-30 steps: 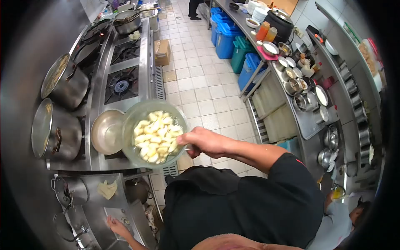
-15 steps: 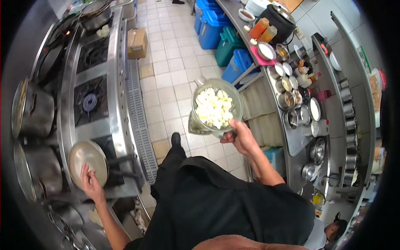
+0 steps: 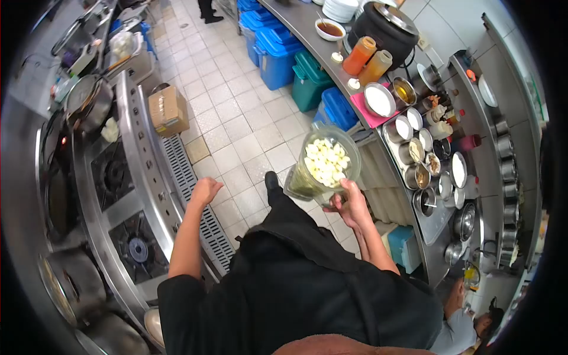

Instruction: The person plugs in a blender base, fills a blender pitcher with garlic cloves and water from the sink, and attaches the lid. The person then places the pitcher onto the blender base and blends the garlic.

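Observation:
My right hand (image 3: 350, 204) is wrapped round the handle of a clear jug (image 3: 307, 188), held above the floor in front of my body. The jug is tilted, and its open mouth faces up toward me. Pale, peeled pieces that look like garlic cloves (image 3: 325, 161) fill it almost to the rim. My left hand (image 3: 206, 190) is in the air over the grated floor drain, beside the stove's front edge. Its fingers are loosely curled, with nothing visible in them.
The stove (image 3: 139, 248) with pots runs along the left; a cardboard box (image 3: 168, 110) stands beyond. At right, a counter (image 3: 414, 195) carries bowls, bottles and a black pot (image 3: 384, 32). Lidded bins (image 3: 278, 53) stand below it. A person (image 3: 464, 325) is at lower right, another's legs (image 3: 207, 9) farther ahead.
My left hand has come off the round pan lid on the stove and moved right and forward. The view has shifted along the aisle. The jug stays in my right hand.

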### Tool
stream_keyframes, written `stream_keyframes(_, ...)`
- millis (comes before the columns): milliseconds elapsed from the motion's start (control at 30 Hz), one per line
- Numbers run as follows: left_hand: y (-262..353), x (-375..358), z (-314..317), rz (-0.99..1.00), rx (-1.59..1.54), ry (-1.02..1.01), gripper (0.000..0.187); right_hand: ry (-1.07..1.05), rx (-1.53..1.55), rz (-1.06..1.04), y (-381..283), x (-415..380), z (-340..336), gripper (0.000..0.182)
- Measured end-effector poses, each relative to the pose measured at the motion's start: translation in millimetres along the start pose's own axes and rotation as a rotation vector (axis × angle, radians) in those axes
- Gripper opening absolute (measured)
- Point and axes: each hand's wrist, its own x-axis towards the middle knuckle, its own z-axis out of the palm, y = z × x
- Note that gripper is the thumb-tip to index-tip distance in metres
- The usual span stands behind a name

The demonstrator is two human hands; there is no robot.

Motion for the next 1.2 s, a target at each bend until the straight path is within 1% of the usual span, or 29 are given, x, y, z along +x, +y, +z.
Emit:
stream_keyframes(67,-63,54,54,0.065,0.052,0.298,0.051,-0.006,0.033,-0.006,-17,43,9,0.041)
stream_keyframes(100,-78,65,72,0.104,0.069,0.449,0.052,-0.006,0.044,-0.014,-30,66,14,0.041)
stream_keyframes(167,-60,61,49,-0.246,-0.307,-0.013,0.056,0.02,0.012,-0.009,-60,106,27,0.04)
stream_keyframes(233,-136,87,95,-0.126,-0.04,-0.135,0.057,0.011,0.016,-0.03,-91,143,44,0.039)
stream_keyframes(267,-103,72,56,-0.428,-0.318,-0.321,0.052,0.013,0.004,-0.038,-106,161,52,0.038)
stream_keyframes(300,-136,76,57,-0.157,-0.118,-0.326,0.045,0.015,-0.012,-0.045,-121,179,61,0.038)
stream_keyframes(367,-166,101,45,-0.042,-0.052,-0.342,0.034,0.057,0.033,-0.061,-146,212,79,0.04)
stream_keyframes(433,-166,137,3,-0.351,-0.31,-0.363,0.026,0.088,0.092,-0.099,-170,245,99,0.04)
stream_keyframes(467,-166,160,-24,-0.502,-0.441,-0.364,0.023,0.075,0.124,-0.112,-183,260,109,0.038)
stream_keyframes(500,-169,181,-43,-0.657,-0.57,-0.371,0.02,0.107,0.138,-0.106,-193,275,118,0.036)
stream_keyframes(533,-259,253,18,-0.431,-0.762,-0.184,0.026,0.102,0.147,-0.116,-202,293,122,0.036)
stream_keyframes(567,-270,313,-10,-0.175,-0.351,-0.241,0.034,0.106,0.165,-0.118,-207,304,128,0.036)
stream_keyframes(600,-257,371,-59,0.067,0.068,-0.201,0.042,0.124,0.17,-0.141,-214,315,139,0.038)
stream_keyframes(633,-199,411,-115,-0.087,0.015,0.015,0.052,0.153,0.16,-0.13,-222,325,149,0.041)
stream_keyframes(667,-124,449,-190,-0.113,-0.067,-0.056,0.055,0.17,0.165,-0.128,-229,332,160,0.042)
stream_keyframes(700,-116,523,-199,0.048,0.011,0.141,0.055,0.186,0.167,-0.126,-241,341,172,0.043)
stream_keyframes(733,-72,571,-238,0.158,0.006,0.203,0.054,0.215,0.177,-0.121,-249,349,181,0.043)
stream_keyframes(767,-9,595,-289,0.243,-0.102,0.269,0.055,0.247,0.189,-0.116,-258,357,190,0.044)
stream_keyframes(800,42,630,-328,0.385,-0.139,0.313,0.055,0.277,0.201,-0.114,-269,368,199,0.044)
stream_keyframes(867,140,682,-393,0.543,-0.149,0.357,0.052,0.275,0.206,-0.129,-283,392,212,0.045)
stream_keyframes(900,192,688,-433,0.617,-0.162,0.302,0.054,0.273,0.213,-0.13,-287,405,217,0.045)
stream_keyframes(933,233,702,-452,0.651,-0.157,0.389,0.056,0.24,0.229,-0.142,-291,420,222,0.047)
stream_keyframes(967,262,728,-466,0.823,-0.143,0.429,0.057,0.257,0.247,-0.153,-297,437,230,0.047)
stream_keyframes(1033,318,753,-492,0.879,-0.096,0.475,0.057,0.298,0.274,-0.158,-307,467,249,0.047)
stream_keyframes(1100,357,802,-499,0.925,-0.031,0.485,0.057,0.281,0.334,-0.185,-311,502,257,0.047)
stream_keyframes(1167,378,857,-492,0.973,-0.02,0.38,0.048,0.324,0.345,-0.15,-331,531,280,0.044)
stream_keyframes(1200,378,899,-468,1.063,0.027,0.603,0.044,0.324,0.363,-0.131,-339,545,285,0.042)
